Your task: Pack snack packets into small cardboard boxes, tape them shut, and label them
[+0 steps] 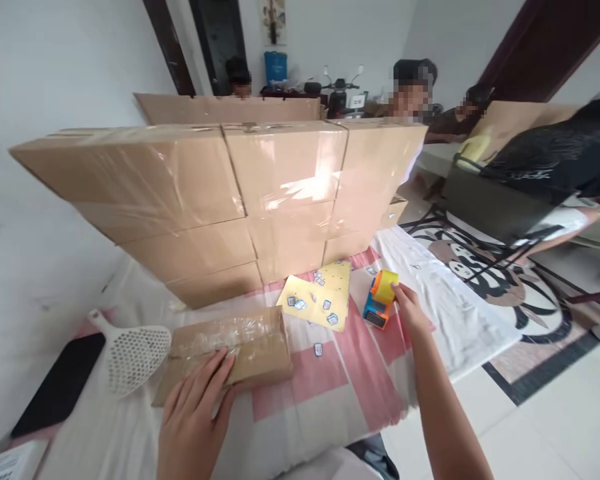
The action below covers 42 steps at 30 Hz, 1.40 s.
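Note:
My left hand (193,413) lies flat on the near edge of a small cardboard box (230,350) wrapped in clear tape, low on the table. My right hand (411,312) reaches out to an orange and blue tape dispenser (381,299) with a yellow roll, fingertips on its right side as it stands on the pink and white cloth (330,393). Between the two lie yellow backing sheets (320,297) with small blue and white stickers; a few stickers lie loose on the cloth.
A wall of stacked taped cartons (220,200) fills the far side of the table. A white perforated scoop (130,353) and a black phone (60,383) lie at left. Other people sit beyond the cartons and at right. A patterned floor is at right.

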Motion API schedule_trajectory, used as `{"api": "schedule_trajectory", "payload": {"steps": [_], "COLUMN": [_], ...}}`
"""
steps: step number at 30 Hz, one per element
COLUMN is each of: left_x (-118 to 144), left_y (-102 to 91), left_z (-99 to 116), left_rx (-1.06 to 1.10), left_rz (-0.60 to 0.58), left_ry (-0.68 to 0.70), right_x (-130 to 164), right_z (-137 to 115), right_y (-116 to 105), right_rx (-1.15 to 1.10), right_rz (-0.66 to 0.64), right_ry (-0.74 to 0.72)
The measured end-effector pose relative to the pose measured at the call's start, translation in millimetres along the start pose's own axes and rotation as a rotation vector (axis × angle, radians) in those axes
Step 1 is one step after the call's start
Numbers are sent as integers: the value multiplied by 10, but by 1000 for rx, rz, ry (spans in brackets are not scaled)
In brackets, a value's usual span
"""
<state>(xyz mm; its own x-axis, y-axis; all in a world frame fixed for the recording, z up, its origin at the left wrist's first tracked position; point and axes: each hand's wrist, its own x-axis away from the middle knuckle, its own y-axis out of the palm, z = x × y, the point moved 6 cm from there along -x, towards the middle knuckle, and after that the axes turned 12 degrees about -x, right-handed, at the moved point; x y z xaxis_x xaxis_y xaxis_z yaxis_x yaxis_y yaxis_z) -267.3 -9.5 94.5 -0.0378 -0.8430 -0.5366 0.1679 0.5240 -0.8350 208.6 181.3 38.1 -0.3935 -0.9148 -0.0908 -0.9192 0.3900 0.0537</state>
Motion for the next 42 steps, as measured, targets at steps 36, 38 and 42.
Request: {"api": "schedule_trajectory", "payload": {"steps": [36,38,42], "left_x": [-1207,-1237,-1216], "left_y": [1984,1921,1889], "left_z": [2792,2754,2753], "left_rx": [1019,1033,1143], "left_rz": [-689,-655,-717], "left_ry": [-65,-89,-107], "right_x": [343,320,325], "right_z": [347,402,415], "right_y": [-16,-60,-104], "right_rx": [4,71,212], "right_rz": [94,112,152], "right_ry": [-512,-567,-626]}}
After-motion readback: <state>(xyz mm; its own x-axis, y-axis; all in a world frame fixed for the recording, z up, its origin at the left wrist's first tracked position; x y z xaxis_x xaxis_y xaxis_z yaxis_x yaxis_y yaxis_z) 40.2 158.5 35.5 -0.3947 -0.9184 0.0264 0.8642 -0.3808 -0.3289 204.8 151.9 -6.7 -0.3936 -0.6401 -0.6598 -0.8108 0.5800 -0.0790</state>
